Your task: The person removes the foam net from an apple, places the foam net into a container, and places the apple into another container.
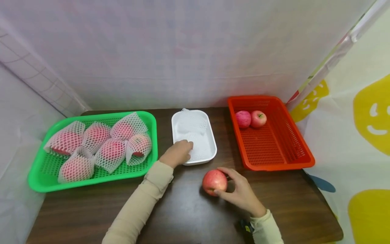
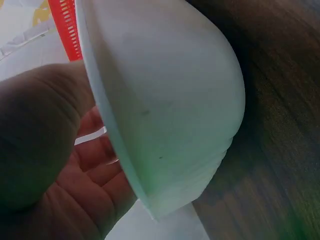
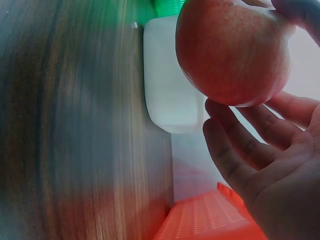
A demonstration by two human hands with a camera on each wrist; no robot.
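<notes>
Apple (image 1: 214, 182) is sitting in the right hand (image 1: 240, 190) near the white tray (image 1: 199, 162), thumb and fingers curving round it, likely stopping it rolling. The left hand (image 1: 179, 153) is resting over the tray, whose low walls are probably keeping the netting (image 1: 191, 121) together; whether that hand is pinching any cannot be told. Netted apples (image 1: 111, 150) are lying in the green basket (image 1: 154, 135), bare apples (image 1: 259, 119) in the red basket (image 1: 259, 147), seemingly sorted by covering.
</notes>
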